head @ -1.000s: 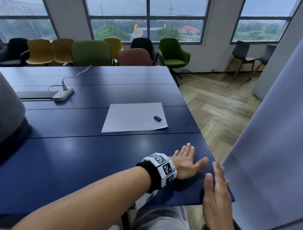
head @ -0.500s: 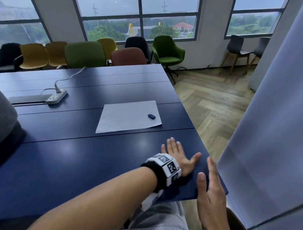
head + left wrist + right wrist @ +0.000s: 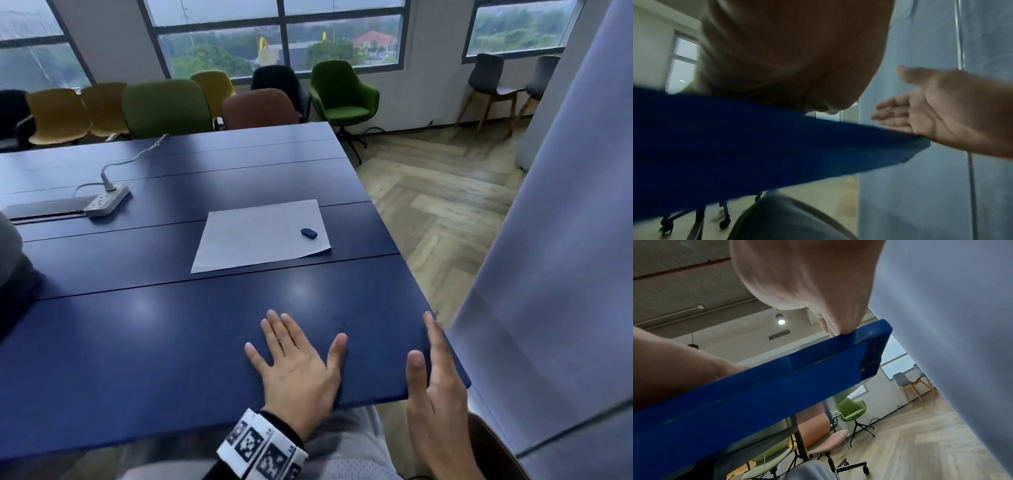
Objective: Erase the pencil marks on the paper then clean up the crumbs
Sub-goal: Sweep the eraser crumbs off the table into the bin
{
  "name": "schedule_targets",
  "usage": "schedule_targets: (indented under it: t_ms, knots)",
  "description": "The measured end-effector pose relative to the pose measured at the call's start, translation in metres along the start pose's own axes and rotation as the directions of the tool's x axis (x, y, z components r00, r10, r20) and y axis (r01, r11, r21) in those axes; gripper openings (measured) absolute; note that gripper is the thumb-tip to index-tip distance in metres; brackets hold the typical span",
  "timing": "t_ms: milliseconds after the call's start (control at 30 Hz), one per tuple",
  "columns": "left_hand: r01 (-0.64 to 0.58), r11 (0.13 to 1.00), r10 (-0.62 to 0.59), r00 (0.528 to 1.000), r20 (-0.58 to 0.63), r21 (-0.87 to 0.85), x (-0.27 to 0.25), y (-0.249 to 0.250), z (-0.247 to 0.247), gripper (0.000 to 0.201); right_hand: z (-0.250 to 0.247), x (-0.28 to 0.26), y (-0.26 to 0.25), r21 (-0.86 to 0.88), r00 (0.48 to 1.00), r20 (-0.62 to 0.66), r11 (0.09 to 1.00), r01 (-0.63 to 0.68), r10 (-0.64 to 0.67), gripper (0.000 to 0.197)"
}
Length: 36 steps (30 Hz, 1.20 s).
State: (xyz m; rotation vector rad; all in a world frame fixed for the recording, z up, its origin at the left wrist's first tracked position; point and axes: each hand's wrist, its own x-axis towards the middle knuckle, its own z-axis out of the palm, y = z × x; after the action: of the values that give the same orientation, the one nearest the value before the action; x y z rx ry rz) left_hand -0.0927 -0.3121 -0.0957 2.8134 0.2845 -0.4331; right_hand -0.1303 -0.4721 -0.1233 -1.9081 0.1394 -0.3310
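Left hand [image 3: 297,371] slid nearer the edge; right hand [image 3: 433,401] cupped beside it.

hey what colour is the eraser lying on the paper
Dark blue eraser, on the white paper; clearest in the head view.

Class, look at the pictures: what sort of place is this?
Probably an office meeting room: a long blue table carrying a power strip, a row of upholstered chairs behind it, and big windows.
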Motion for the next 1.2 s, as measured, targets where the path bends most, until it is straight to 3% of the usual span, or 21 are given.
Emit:
schedule_targets:
  t_ms: [133,267,300,400,467,533,567,667,733,800,900,967,1100,1200]
  knots:
    - [-0.082,0.996,0.083,0.996,0.032,-0.043,0.011,0.027,0.029,0.119,0.0,0.001,0.0,0.022,0.999,-0.018,0.999,0.027,-0.026,0.091]
    - [-0.334,0.937,0.343,0.935,0.087,-0.103,0.014,0.08,0.033,0.087,0.002,0.002,-0.001,0.043,0.998,-0.061,0.999,0.033,-0.03,0.09]
    - [-0.392,0.907,0.389,0.92,-0.051,-0.153,0.017,0.094,0.032,0.082,0.002,0.003,-0.001,0.064,0.996,-0.08,0.997,0.042,-0.037,0.082]
    - [-0.385,0.803,0.487,0.864,0.128,-0.455,0.019,0.114,0.014,0.077,0.0,0.002,-0.001,0.164,0.992,-0.116,0.984,0.072,-0.053,0.067]
    - [-0.328,0.754,0.432,0.9,0.053,-0.569,0.019,0.106,0.002,0.077,0.0,0.001,0.0,0.189,0.99,-0.125,0.979,0.081,-0.058,0.068]
    - [-0.274,0.794,0.283,0.957,-0.069,-0.543,0.02,0.085,-0.006,0.076,0.001,0.0,0.002,0.198,0.992,-0.113,0.977,0.08,-0.059,0.075]
    - [-0.225,0.84,0.193,0.974,-0.114,-0.493,0.02,0.07,-0.005,0.077,0.002,0.001,0.003,0.196,0.993,-0.102,0.977,0.078,-0.059,0.078]
    - [-0.038,0.977,0.026,0.998,-0.061,-0.21,0.011,0.02,0.006,0.096,0.002,0.0,0.005,0.181,0.995,-0.083,0.981,0.075,-0.061,0.083]
    - [-0.053,0.998,0.05,0.995,-0.09,-0.032,0.008,-0.001,0.023,0.114,0.002,0.0,0.006,0.173,0.996,-0.072,0.982,0.072,-0.06,0.084]
    - [-0.091,0.996,0.091,0.989,-0.119,0.006,0.011,0.001,0.038,0.104,0.002,-0.001,0.006,0.166,0.996,-0.072,0.984,0.067,-0.056,0.084]
    - [-0.146,0.989,0.147,0.989,0.028,-0.025,0.012,0.037,0.035,0.11,0.002,0.0,0.006,0.184,0.993,-0.1,0.98,0.081,-0.063,0.086]
    - [-0.202,0.979,0.201,0.979,-0.024,-0.033,0.013,0.072,0.03,0.119,0.002,0.001,0.005,0.225,0.99,-0.125,0.97,0.091,-0.064,0.087]
    - [-0.251,0.909,0.325,0.927,0.186,-0.334,0.016,0.126,0.015,0.093,0.0,0.001,0.004,0.259,0.986,-0.156,0.961,0.096,-0.057,0.08]
    - [-0.245,0.875,0.338,0.927,0.164,-0.417,0.029,0.121,-0.011,0.1,0.002,0.001,0.005,0.328,0.984,-0.178,0.94,0.09,-0.032,0.071]
